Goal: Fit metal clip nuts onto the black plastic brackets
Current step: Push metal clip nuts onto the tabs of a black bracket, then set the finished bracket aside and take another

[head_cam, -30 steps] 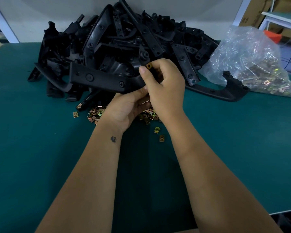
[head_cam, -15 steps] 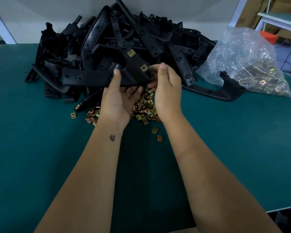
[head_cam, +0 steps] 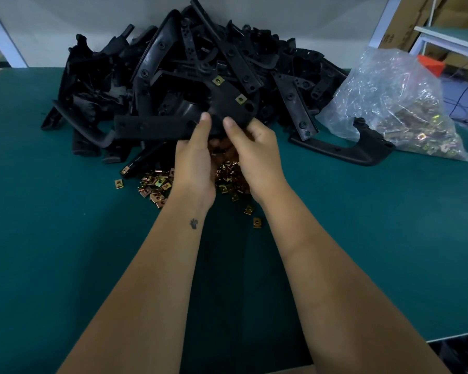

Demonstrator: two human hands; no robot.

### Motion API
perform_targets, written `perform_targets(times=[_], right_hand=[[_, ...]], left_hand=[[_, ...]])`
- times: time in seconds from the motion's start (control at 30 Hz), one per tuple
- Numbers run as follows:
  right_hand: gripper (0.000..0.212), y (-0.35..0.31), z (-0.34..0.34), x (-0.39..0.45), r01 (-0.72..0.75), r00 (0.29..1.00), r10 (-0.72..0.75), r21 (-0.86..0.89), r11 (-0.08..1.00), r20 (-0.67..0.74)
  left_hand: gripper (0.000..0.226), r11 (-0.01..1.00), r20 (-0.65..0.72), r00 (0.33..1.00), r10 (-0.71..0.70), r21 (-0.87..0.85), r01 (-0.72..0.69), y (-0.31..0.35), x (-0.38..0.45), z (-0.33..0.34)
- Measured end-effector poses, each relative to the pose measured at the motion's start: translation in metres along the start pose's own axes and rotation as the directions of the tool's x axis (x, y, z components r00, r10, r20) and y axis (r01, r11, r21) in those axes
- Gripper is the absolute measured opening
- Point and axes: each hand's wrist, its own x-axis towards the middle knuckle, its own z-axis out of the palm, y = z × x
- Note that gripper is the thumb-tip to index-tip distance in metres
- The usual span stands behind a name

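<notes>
1. The green table (head_cam: 65, 238) carries everything, and the stock sits toward its far side where the person can reach it.

2. The heap of black brackets (head_cam: 173, 76) is piled against the far wall, touching the loose nuts at its near foot. I'd guess it is the supply, dumped where a piece can be pulled straight off.

3. The clear plastic bag (head_cam: 389, 103) lies at the right, slumped on its side. It holds more gold-coloured clip nuts, bunched toward its lower right end. How full it is I cannot tell through the crinkled film.

4. One lone bracket (head_cam: 343, 152) lies flat just in front of the bag, apart from the heap. Whether it is finished I cannot say.

5. The held bracket (head_cam: 157, 128) is lifted in front of the heap, its long arm running left. Two fitted clip nuts (head_cam: 218, 81) show on its raised end, so this piece looks well along.

6. The left hand (head_cam: 195, 157) grips the bracket from beneath, thumb on top. The right hand (head_cam: 254, 149) pinches the same part just beside it. Both hands together seem meant to steady or turn it.

7. The loose clip nuts (head_cam: 157, 184) are scattered on the table directly under the hands, a few strays nearer the person. That puts the next nut close at hand.
</notes>
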Motion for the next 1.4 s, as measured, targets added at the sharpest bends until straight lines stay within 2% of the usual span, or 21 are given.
perform_targets(times=[0.17,0.23,0.4,0.5,0.57,0.63,0.7,0.83,0.9,0.97,1.03,1.13,1.23,1.3,1.37,1.4], right_hand=[[0.013,0.003,-0.004,0.002,-0.029,0.993,0.037,0.068,0.997,-0.113],[0.01,0.002,-0.004,0.001,-0.038,0.991,0.052,0.114,0.993,-0.123],[0.016,0.001,0.004,-0.002,-0.166,0.974,0.212,0.397,0.903,-0.076],[0.014,-0.003,0.005,-0.001,-0.168,0.972,0.217,0.382,0.909,-0.087],[0.01,-0.008,0.005,-0.001,-0.126,0.977,0.175,0.332,0.935,-0.122],[0.009,-0.013,0.003,-0.003,-0.094,0.976,0.147,0.293,0.951,-0.163],[0.008,-0.019,-0.002,-0.004,-0.092,0.96,0.174,0.34,0.936,-0.218],[0.002,-0.036,-0.036,-0.015,-0.047,0.879,0.29,0.534,0.844,-0.38],[0.013,-0.042,-0.068,-0.028,0.004,0.838,0.289,0.534,0.845,-0.462],[0.021,-0.05,-0.106,-0.046,0.098,0.796,0.253,0.529,0.843,-0.55],[0.019,-0.059,-0.147,-0.069,0.211,0.729,0.189,0.48,0.852,-0.657],[0.009,-0.075,-0.212,-0.115,0.309,0.533,0.107,0.311,0.899,-0.839],[0.011,-0.086,-0.267,-0.17,0.326,0.294,0.067,0.166,0.931,-0.953],[0.013,-0.085,-0.296,-0.206,0.337,0.145,0.095,0.139,0.931,-0.985],[0.014,-0.078,-0.317,-0.237,0.318,0.029,0.158,0.159,0.935,-0.987],[0.015,-0.073,-0.326,-0.252,0.286,-0.021,0.185,0.171,0.943,-0.983]], left_hand=[[0.041,0.999,-0.057,0.998,0.015,0.03,-0.014,-0.007,-0.006,0.009],[0.03,0.996,-0.123,0.992,0.037,0.087,-0.026,-0.007,-0.009,0.01],[0.012,0.98,-0.12,0.989,0.085,0.189,-0.061,-0.01,-0.012,0.013],[0.011,0.971,-0.132,0.982,0.138,0.211,-0.108,-0.007,-0.014,0.016],[0.01,0.981,-0.188,0.97,0.153,0.15,-0.126,-0.004,-0.017,0.018],[0.02,0.987,-0.243,0.958,0.154,0.072,-0.141,-0.002,-0.019,0.023],[0.016,0.987,-0.253,0.954,0.16,0.039,-0.155,-0.005,-0.025,0.035],[0.004,0.988,-0.093,0.986,0.14,0.083,-0.132,-0.027,-0.052,0.079],[0.019,0.986,0.002,0.993,0.116,0.122,-0.115,-0.043,-0.071,0.103],[0.024,0.984,0.093,0.993,0.073,0.154,-0.087,-0.061,-0.097,0.128],[0.026,0.988,0.185,0.983,0.002,0.154,-0.031,-0.084,-0.128,0.155],[0.024,0.978,0.324,0.934,-0.153,0.188,0.095,-0.122,-0.183,0.192],[0.02,0.925,0.45,0.825,-0.342,0.316,0.211,-0.164,-0.24,0.218],[0.023,0.872,0.491,0.74,-0.46,0.409,0.27,-0.19,-0.271,0.225],[0.023,0.817,0.515,0.652,-0.556,0.484,0.315,-0.21,-0.292,0.223],[0.023,0.797,0.51,0.635,-0.58,0.517,0.313,-0.219,-0.298,0.221]])
